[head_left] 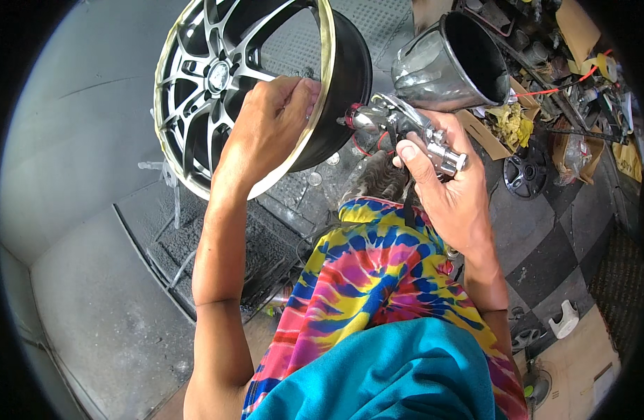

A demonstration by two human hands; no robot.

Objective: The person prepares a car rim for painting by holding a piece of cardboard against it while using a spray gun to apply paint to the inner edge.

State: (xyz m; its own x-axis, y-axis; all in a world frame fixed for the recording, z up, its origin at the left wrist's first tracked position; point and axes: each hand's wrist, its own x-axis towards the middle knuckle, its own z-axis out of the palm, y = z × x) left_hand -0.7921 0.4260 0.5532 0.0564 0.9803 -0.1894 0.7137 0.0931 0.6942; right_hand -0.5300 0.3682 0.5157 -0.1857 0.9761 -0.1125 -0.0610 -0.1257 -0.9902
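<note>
A car wheel rim (217,77) with silver-and-black spokes stands at the upper left, its outer lip edged in pale yellow tape. My left hand (276,115) is at the right side of this lip, its fingers curled closed against the edge; the fingertips are partly hidden. In my right hand (451,175) is a chrome spray gun (413,126) with a red ring at its nozzle end. The nozzle points left toward the dark barrel of the rim, a little apart from it. My right thumb lies along the back of the gun body.
A dark paint-smeared bucket (423,73) lies tipped beyond the gun. To the right are cardboard boxes, crumpled yellow paper (511,126), a red hose (546,91) and a black wheel cover (525,173). A dark metal frame (210,252) sits below the rim. A grey wall rises at left.
</note>
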